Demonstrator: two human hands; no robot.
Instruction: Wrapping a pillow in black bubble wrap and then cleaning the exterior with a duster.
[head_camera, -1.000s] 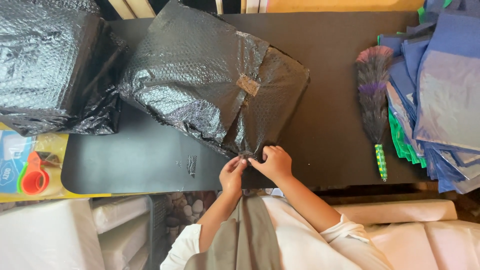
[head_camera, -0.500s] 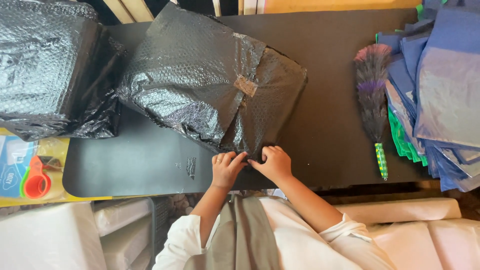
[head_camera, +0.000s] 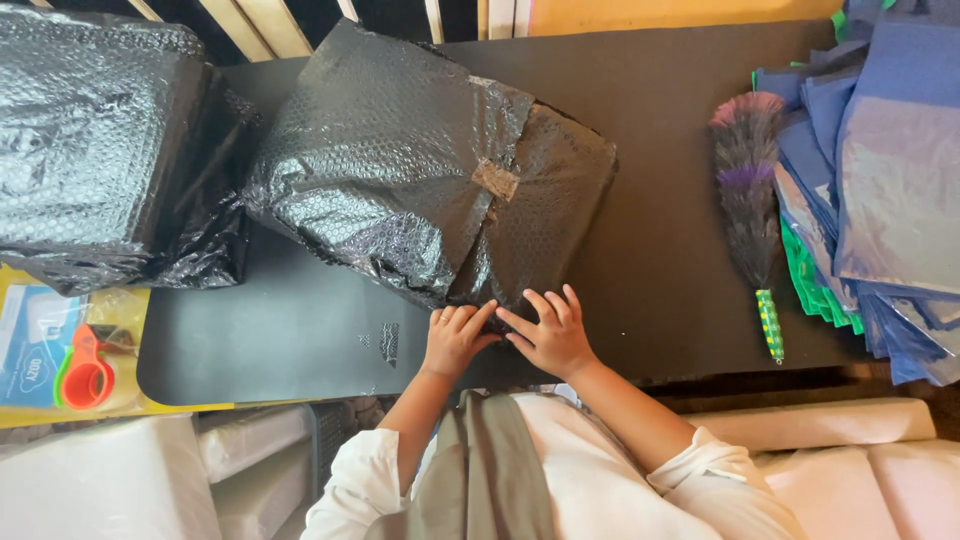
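Both hands have slid up from the table edge onto the wrapped parcel, which lies on the black table. A feather duster lies right of the parcel. The right hand and left hand press flat, fingers spread, on the parcel's near edge.

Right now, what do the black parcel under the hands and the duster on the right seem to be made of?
The parcel looks wrapped in black bubble wrap: glossy plastic with a dotted, crinkled surface, held by a brown tape patch. What is inside is hidden. The duster seems to have soft purple and grey feathers or fibres, and a handle in a green dotted pattern, likely plastic. Both hands, left and right, press its near edge.
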